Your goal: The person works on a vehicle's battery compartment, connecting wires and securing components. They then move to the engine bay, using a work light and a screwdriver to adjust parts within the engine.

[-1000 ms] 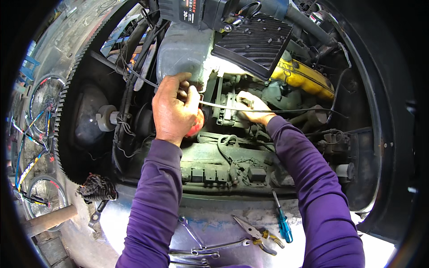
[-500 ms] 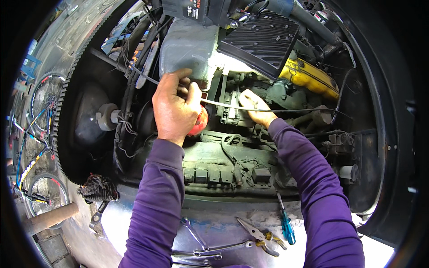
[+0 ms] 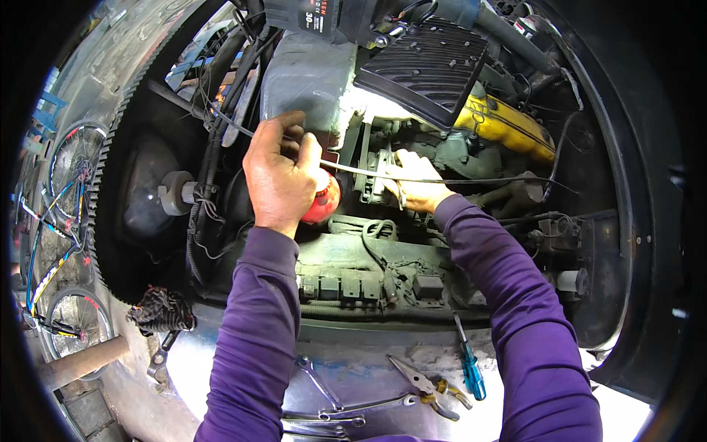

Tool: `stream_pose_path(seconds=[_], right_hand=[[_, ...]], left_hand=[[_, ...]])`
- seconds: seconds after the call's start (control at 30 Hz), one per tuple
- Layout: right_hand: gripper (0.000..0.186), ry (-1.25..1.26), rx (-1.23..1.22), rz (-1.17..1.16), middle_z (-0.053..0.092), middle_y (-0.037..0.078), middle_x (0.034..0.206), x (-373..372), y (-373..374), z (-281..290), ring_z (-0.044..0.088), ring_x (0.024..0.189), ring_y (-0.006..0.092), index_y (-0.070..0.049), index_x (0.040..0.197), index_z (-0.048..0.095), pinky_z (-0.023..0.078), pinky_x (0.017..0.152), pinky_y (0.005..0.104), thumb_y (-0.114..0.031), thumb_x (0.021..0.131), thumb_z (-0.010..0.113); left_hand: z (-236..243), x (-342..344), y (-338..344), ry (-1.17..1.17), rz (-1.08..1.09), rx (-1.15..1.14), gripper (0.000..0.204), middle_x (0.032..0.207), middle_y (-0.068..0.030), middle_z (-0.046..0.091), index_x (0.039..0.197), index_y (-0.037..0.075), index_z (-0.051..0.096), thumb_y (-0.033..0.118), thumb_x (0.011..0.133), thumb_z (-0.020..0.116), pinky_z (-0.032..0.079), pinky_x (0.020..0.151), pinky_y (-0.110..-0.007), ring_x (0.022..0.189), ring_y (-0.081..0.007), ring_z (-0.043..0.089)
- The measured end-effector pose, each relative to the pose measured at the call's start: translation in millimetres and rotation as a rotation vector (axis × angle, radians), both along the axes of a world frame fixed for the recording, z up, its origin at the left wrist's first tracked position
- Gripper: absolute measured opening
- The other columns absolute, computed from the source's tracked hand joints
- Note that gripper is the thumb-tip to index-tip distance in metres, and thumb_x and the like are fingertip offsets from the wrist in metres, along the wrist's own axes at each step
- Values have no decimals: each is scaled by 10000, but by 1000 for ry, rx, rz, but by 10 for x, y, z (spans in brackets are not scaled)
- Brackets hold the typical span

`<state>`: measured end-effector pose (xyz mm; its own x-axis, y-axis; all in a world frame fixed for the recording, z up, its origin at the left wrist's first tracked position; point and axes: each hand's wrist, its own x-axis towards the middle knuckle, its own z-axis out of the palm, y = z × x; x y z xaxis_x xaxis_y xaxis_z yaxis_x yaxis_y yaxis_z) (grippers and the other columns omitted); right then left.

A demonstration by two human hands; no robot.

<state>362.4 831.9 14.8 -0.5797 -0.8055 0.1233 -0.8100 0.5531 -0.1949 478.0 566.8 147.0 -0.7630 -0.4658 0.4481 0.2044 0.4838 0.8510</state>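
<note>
My left hand (image 3: 280, 173) has its fingers curled around a thin grey cable (image 3: 353, 168) below the grey plastic tank (image 3: 302, 74), beside a red rounded part (image 3: 320, 206). My right hand (image 3: 416, 184) is bent around something small by the metal component with a pulley (image 3: 372, 180); a thin metal piece shows at its fingers, too small to name. The cable runs across that hand toward the right. A ribbed black plate (image 3: 420, 66) lies above, next to a yellow cover (image 3: 501, 125).
Pliers (image 3: 434, 390), a blue-handled screwdriver (image 3: 473, 372) and several wrenches (image 3: 320, 387) lie on the front metal ledge (image 3: 353, 353). A dark rag (image 3: 158, 309) sits at the left. A black power unit (image 3: 317, 15) is at the top. A bicycle (image 3: 70, 228) stands outside at left.
My left hand has shifted slightly left and up with the cable. My right hand's fingers have moved on the component, and a thin metal piece now shows beside them.
</note>
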Motion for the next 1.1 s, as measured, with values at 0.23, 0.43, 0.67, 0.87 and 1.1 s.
stream_pose_path(seconds=[0.23, 0.43, 0.67, 0.87, 1.1], right_hand=[[236, -844, -762, -363, 679, 36, 893, -302, -50, -226, 640, 830, 161, -62, 1004, 636, 519, 788, 330, -268, 1096, 565], [298, -664, -462, -309, 604, 17, 745, -534, -58, -188, 568, 644, 131, -68, 980, 639, 476, 629, 300, -305, 1096, 501], [357, -1132, -913, -584, 521, -1, 638, -458, -150, -101, 477, 547, 112, -45, 929, 626, 402, 526, 306, -337, 1101, 515], [351, -1131, -808, -600, 570, 16, 672, -473, -175, -80, 523, 589, 130, -64, 918, 623, 459, 588, 307, -337, 1110, 515], [299, -373, -149, -37, 665, 159, 1050, -213, -86, -12, 612, 954, 416, -60, 1036, 659, 518, 885, 462, -333, 1055, 538]], left_hand=[[-13, -7, 47, 20, -5, -13, 233, 928, -90, 677, 1103, -8, 729, 0, 870, 732, 535, 677, -295, 700, -149, 633], [5, 13, 223, 44, -92, -60, 230, 924, -85, 669, 1098, 14, 724, -11, 870, 739, 538, 661, -278, 700, -142, 644], [-6, 8, 273, 44, -110, -34, 203, 920, -79, 670, 1081, 11, 719, -28, 882, 722, 531, 647, -269, 680, -125, 631], [-51, -13, 295, 24, -125, -4, 215, 913, -65, 673, 1082, 9, 723, -35, 871, 726, 525, 649, -261, 691, -109, 622], [-69, -15, 222, 26, -86, 6, 227, 920, -52, 691, 1091, 7, 744, -25, 866, 743, 530, 669, -256, 707, -103, 623]])
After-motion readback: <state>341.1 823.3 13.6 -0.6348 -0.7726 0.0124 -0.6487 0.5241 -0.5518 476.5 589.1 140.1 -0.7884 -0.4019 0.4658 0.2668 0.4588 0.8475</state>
